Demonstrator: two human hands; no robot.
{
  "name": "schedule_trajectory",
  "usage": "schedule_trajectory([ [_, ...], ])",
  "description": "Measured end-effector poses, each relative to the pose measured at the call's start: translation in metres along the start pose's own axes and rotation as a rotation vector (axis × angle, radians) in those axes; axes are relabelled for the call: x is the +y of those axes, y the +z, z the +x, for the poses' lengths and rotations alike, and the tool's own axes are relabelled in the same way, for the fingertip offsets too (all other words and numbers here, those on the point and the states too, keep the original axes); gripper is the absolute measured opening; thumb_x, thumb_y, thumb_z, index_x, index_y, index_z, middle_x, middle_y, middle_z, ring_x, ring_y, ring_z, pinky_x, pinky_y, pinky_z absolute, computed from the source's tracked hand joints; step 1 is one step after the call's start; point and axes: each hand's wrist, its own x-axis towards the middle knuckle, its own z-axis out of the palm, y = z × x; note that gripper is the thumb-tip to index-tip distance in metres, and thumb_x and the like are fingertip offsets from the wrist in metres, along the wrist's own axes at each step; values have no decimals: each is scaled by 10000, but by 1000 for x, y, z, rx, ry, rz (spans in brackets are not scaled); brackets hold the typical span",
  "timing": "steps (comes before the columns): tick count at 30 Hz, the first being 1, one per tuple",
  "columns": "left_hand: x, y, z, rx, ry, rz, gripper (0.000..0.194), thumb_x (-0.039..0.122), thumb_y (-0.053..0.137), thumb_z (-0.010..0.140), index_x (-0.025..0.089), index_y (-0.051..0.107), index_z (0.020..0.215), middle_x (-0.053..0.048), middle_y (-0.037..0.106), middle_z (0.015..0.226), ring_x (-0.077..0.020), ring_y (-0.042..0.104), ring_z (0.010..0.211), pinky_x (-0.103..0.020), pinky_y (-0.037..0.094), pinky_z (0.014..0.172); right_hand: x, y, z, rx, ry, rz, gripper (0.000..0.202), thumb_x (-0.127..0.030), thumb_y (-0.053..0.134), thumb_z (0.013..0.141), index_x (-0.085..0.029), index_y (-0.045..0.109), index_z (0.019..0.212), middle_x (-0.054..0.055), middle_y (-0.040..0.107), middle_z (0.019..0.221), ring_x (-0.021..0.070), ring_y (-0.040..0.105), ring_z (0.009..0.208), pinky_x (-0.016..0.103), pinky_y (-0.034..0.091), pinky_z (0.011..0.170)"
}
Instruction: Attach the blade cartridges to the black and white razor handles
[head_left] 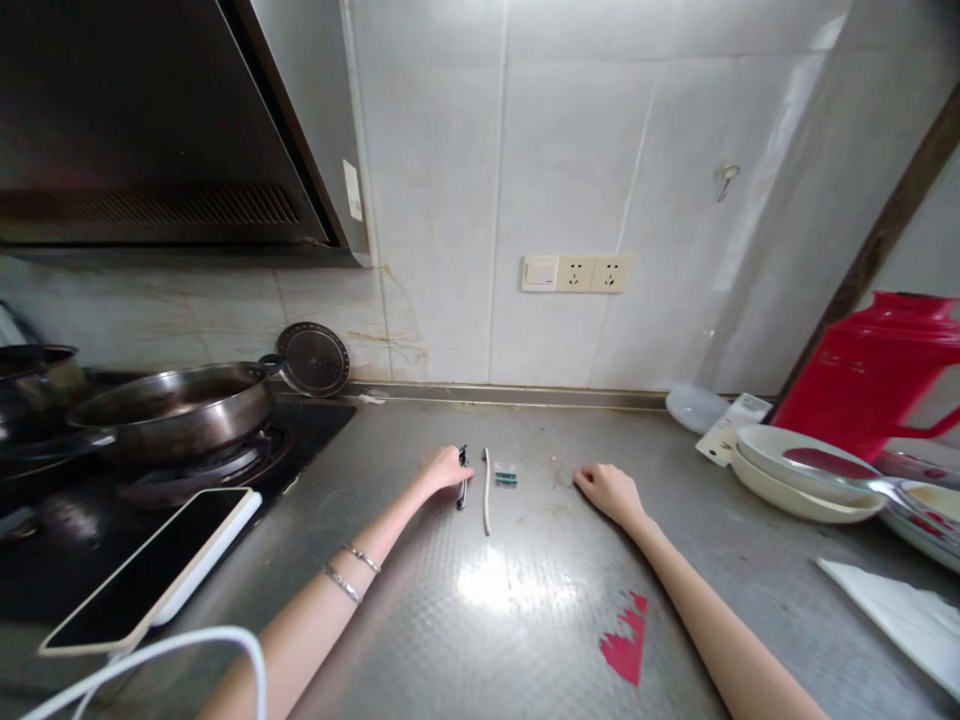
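Observation:
My left hand (448, 468) is closed on a small dark, slim object (462, 492) standing out beside its fingertips at the middle of the metal counter (420, 620). Just right of it lies a thin whitish strip (487, 492), pointing away from me. A small green and clear piece (505, 478) rests beside the strip. My right hand (609, 490) lies on the counter farther right, its fingers curled in; nothing shows in it. A torn red piece (625, 645) is nearer to me, left of my right forearm.
At left, a steel pan (180, 405) sits on the black stove, with a phone (150, 570) and white cable (187, 636) in front. At right are stacked bowls (802, 480), a red jug (862, 370) and white paper (892, 615). Wall sockets (592, 274) are behind.

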Motion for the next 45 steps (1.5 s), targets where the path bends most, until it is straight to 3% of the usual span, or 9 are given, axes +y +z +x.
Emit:
schedule_trajectory([
  [3, -2, -1, 5, -62, -12, -102, 244, 263, 623, 607, 156, 465, 455, -25, 518, 427, -190, 604, 580, -238, 403, 529, 1, 1, 1, 9, -10, -1, 399, -361, 346, 843, -188, 653, 658, 74, 664, 723, 162, 596, 675, 225, 240, 492],
  [6, -4, -6, 10, -136, -19, -201, 213, 258, 532, 726, 139, 501, 553, -36, 560, 459, -149, 578, 466, -237, 433, 486, 2, 2, 2, 8, -5, 1, 397, -360, 348, 841, -188, 647, 644, 69, 663, 712, 162, 597, 669, 229, 232, 487],
  [10, -3, -9, 14, -202, -111, -741, 139, 223, 473, 792, 116, 526, 722, -51, 600, 510, -125, 546, 395, -241, 450, 441, 2, 2, 3, -2, 0, 4, 408, -366, 342, 845, -186, 646, 642, 72, 663, 711, 161, 599, 666, 232, 227, 482],
  [12, -2, -8, 15, -163, -184, -987, 119, 207, 478, 783, 107, 534, 750, -38, 583, 488, -108, 510, 361, -228, 436, 412, 2, 1, 3, -8, 0, 1, 407, -361, 343, 847, -184, 650, 646, 75, 662, 712, 161, 600, 670, 233, 228, 483],
  [14, -2, -5, 17, -111, -221, -1066, 123, 197, 455, 786, 107, 535, 761, -34, 590, 517, -82, 490, 363, -201, 420, 402, 2, 1, 3, -12, 3, -5, 406, -361, 346, 848, -183, 652, 649, 76, 661, 711, 161, 599, 670, 234, 232, 486],
  [20, -3, 0, 20, -130, -311, -1188, 179, 239, 393, 788, 118, 524, 770, -29, 598, 587, -37, 385, 323, -155, 251, 313, 1, 1, 3, -10, 4, 5, 411, -378, 339, 846, -196, 648, 645, 65, 660, 710, 160, 590, 661, 226, 238, 487],
  [25, -1, 1, 13, -153, -380, -1209, 343, 404, 386, 817, 109, 555, 777, 43, 456, 470, -16, 281, 291, -154, 164, 319, 0, 0, 2, -19, 12, 0, 413, -378, 342, 848, -193, 652, 647, 72, 661, 715, 166, 594, 671, 225, 255, 497],
  [45, 2, 5, 10, -142, -371, -1129, 288, 377, 405, 831, 147, 447, 663, 92, 352, 433, -9, 239, 292, -163, 123, 348, 1, 2, 3, -17, 3, -1, 410, -373, 338, 848, -190, 648, 652, 72, 663, 722, 164, 596, 671, 231, 251, 500],
])
